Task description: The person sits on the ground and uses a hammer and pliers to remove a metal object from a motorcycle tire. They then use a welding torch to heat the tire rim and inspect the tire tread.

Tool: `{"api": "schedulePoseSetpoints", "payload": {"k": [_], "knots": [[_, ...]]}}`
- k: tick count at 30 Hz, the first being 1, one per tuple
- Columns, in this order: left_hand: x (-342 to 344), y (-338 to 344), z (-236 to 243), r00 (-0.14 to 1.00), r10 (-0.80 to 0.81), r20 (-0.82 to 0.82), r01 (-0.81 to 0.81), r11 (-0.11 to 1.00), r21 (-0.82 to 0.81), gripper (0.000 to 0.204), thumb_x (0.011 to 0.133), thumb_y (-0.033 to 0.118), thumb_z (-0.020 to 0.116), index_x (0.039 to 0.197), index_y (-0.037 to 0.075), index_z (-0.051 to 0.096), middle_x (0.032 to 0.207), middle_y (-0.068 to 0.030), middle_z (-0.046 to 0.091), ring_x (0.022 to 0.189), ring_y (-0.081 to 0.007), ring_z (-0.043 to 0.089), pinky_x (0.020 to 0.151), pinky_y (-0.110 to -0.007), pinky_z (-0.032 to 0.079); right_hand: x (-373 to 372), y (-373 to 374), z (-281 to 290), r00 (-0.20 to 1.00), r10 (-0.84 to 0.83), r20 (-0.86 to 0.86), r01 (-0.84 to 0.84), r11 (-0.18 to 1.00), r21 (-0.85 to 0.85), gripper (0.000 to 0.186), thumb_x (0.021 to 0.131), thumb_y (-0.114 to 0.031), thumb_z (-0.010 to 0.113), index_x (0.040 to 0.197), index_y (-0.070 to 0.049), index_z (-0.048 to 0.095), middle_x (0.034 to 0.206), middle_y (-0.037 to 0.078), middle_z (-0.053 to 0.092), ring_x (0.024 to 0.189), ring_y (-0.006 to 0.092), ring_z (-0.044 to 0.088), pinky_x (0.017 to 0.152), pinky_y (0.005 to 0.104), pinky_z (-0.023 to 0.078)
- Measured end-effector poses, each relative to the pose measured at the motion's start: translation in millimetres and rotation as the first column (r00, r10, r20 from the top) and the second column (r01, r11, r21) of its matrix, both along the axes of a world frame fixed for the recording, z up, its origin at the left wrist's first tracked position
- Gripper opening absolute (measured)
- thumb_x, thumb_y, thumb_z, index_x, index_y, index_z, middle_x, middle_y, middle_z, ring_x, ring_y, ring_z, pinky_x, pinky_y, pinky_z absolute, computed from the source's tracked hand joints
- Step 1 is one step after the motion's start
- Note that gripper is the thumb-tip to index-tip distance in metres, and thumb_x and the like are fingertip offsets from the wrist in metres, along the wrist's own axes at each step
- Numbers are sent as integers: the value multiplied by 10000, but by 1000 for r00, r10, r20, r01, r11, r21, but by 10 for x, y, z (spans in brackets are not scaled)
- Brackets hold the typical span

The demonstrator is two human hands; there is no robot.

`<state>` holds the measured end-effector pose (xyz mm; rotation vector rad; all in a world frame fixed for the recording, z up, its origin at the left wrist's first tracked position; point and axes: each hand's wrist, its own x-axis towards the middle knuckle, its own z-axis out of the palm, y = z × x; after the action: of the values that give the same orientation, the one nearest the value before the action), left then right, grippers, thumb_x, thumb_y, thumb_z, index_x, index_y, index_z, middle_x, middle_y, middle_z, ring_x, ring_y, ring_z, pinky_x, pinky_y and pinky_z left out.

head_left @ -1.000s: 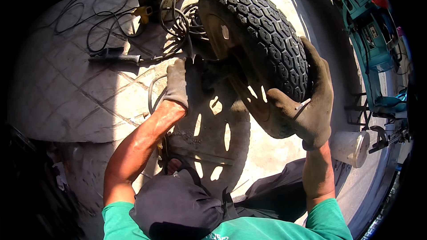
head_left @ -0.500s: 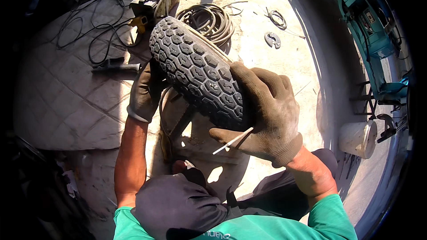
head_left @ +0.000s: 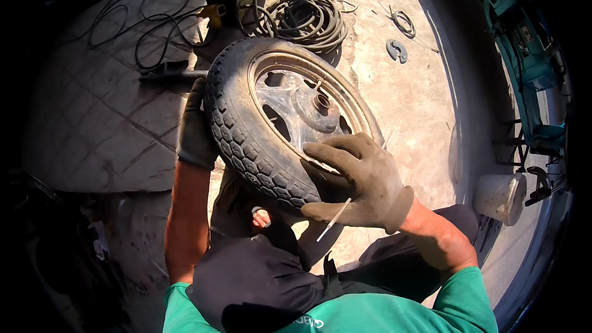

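A small wheel [head_left: 290, 95] with a chunky black tyre [head_left: 237, 120] and a dusty metal hub is tilted up in front of me, its hub side facing up and to the right. My left hand [head_left: 196, 132], in a brown glove, holds the tyre's left side; its fingers are hidden behind the rubber. The gloved right hand [head_left: 369, 180] grips the near right edge, fingers over the rim and thumb on the tread side. A thin pale rod [head_left: 333, 219] sticks out beside that thumb, its other end hidden at the hand.
Thick coiled cable [head_left: 311, 23] lies beyond the wheel, beside a yellow clamp-like piece [head_left: 213, 13]. A grey-handled tool [head_left: 179, 74] is at left. On the right are a notched grey disc [head_left: 396, 51], a small wire coil [head_left: 403, 23], a whitish bucket [head_left: 501, 197] and a teal machine [head_left: 524, 61].
The wheel has turned from showing its tread to showing its hub side. My right hand has shifted slightly down with the near edge, the rod still in it.
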<state>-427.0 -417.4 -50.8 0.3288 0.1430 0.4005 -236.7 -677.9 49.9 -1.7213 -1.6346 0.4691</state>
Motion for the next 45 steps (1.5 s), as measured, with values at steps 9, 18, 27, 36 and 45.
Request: {"api": "schedulePoseSetpoints", "payload": {"k": [9,18,27,36,45], "knots": [[-713,306,-949,775,342,-532,-299,939,169,456,1042,387,537,1322,39,626,1243,-129,701,1118,-255,682,963,-410,571,542,-111,-762,911,-369,-186,186,769,-611,578,857,-458,753,1259,-49,684,1197,165,701,1051,285,697,930,369,546],[-666,201,-1371,762,253,-596,-270,961,63,456,1030,403,566,1308,51,653,1233,-101,709,1104,-241,680,985,-376,545,824,-247,-1403,862,-487,-141,259,662,-704,569,891,-452,703,1255,-16,683,1185,187,720,1090,299,703,964,362,535],[-706,293,-1271,740,238,-629,-277,960,38,397,1058,341,524,1314,61,646,1255,-93,699,1106,-232,681,976,-385,555,664,-202,-1357,887,-428,-172,164,641,-750,612,872,-461,726,1273,-3,667,1177,184,721,1080,275,707,950,356,542],[441,-591,869,898,311,-310,-30,748,663,387,1073,162,474,1409,-27,507,1354,-131,600,1209,-201,621,999,-305,531,349,53,182,766,-336,-549,179,931,-319,1045,649,-392,881,1526,-53,427,1208,114,621,808,103,535,720,231,467],[1225,-677,589,877,343,-337,401,-134,906,838,845,366,794,1493,-13,420,1402,-208,577,1349,-317,524,1128,-376,408,1286,-487,533,785,-617,-58,620,783,57,991,724,-582,836,1504,-97,464,1446,212,535,1321,332,547,1105,455,454]]}}
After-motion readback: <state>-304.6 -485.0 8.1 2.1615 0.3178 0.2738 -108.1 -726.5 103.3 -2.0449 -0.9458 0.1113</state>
